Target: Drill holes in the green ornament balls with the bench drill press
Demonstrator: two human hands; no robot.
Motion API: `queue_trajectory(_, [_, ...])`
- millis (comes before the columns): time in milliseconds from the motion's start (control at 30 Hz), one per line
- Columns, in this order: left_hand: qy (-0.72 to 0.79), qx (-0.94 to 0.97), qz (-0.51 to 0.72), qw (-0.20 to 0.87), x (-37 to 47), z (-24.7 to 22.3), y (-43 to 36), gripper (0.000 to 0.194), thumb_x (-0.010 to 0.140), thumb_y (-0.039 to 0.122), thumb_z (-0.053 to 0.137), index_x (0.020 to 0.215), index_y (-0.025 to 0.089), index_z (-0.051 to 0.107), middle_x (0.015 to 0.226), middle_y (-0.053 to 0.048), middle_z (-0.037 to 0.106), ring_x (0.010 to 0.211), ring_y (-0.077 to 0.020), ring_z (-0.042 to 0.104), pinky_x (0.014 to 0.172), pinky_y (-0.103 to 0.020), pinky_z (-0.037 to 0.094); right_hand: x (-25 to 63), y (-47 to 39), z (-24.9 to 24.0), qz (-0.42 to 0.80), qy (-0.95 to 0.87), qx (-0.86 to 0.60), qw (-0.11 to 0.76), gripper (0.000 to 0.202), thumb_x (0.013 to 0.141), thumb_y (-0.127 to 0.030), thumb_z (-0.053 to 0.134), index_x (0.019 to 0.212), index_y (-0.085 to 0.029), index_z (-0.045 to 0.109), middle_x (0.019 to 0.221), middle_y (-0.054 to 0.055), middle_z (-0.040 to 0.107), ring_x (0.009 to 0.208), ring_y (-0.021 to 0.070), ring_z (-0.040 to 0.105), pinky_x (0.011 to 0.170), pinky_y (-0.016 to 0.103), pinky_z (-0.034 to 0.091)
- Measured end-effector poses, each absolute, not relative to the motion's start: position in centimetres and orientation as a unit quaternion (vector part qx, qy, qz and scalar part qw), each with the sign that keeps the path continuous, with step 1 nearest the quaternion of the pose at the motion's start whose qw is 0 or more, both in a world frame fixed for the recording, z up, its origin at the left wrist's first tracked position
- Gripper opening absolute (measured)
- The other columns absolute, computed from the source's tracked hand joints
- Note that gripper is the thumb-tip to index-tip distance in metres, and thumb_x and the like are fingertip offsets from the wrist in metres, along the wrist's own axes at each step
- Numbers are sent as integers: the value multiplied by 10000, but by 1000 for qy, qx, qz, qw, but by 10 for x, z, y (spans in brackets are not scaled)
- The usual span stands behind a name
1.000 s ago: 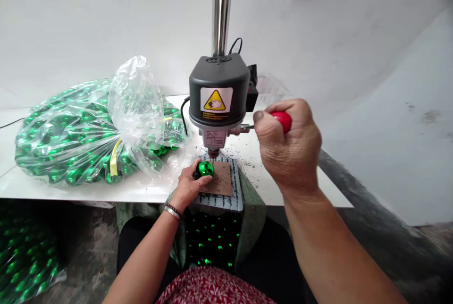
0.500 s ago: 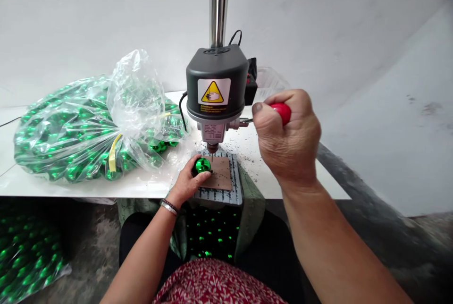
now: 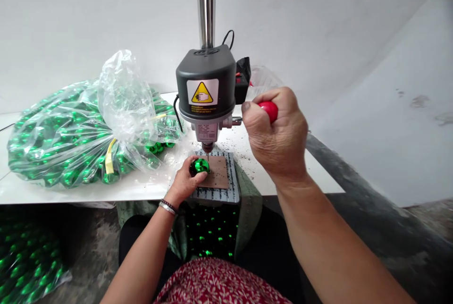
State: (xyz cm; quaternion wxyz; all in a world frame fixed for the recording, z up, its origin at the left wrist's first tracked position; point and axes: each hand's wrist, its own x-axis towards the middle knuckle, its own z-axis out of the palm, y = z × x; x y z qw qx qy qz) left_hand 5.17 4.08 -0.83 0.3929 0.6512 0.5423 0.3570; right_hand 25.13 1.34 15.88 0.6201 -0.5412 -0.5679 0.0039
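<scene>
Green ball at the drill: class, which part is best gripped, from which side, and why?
Probably best around its sides, thumb near and fingers far, coming from the left as the left hand does. The green ball is round, with no handle visible, so contact on opposite sides should steady it; the drill bit stands close at its far right, so keep clear there.

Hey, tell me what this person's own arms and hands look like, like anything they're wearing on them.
Both hands, left and right, are gloveless, and no sleeves show on the forearms. The left wrist wears a dark bracelet and a silvery bangle; the right wrist shows no jewellery.
</scene>
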Motion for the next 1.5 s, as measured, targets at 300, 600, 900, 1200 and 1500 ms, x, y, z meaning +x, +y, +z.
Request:
queue_trajectory(300, [539,679,320,382,57,4,44,540,750,223,789,1279,186,685,1137,-46,785,1067,-244,720,1010,-363,563,251,12,159,14,-567,-541,621,220,879,-468,559,828,-260,512,738,-14,552,635,119,515,630,289,503])
queue_trajectory(600, [544,743,231,315,64,21,56,650,697,211,868,1335,222,743,1244,-76,799,1165,-304,727,1158,-469,499,253,11,159,10,-575,-546,609,219,893,-474,554,833,-263,537,718,-17,563,638,122,517,627,285,505])
queue_trajectory(900, [520,692,303,399,66,-3,58,665,682,209,878,1334,247,757,1233,-39,813,1161,-286,739,1086,-408,556,252,10,160,10,-558,-536,633,244,837,-502,569,798,-267,518,667,-36,555,574,113,486,550,274,450])
queue_trajectory(1200, [553,691,287,366,73,2,49,656,699,210,879,1342,253,757,1196,-40,824,1133,-315,744,1068,-438,554,250,0,152,-11,-551,-552,626,212,817,-481,588,792,-277,535,661,-33,571,572,125,490,531,272,429])
queue_trajectory(1500, [555,704,258,361,71,2,50,646,722,299,871,1354,280,739,1201,-7,816,1142,-282,733,1068,-386,542,252,-4,146,-45,-573,-541,615,189,827,-434,591,761,-268,528,599,-53,552,510,105,468,502,253,403])
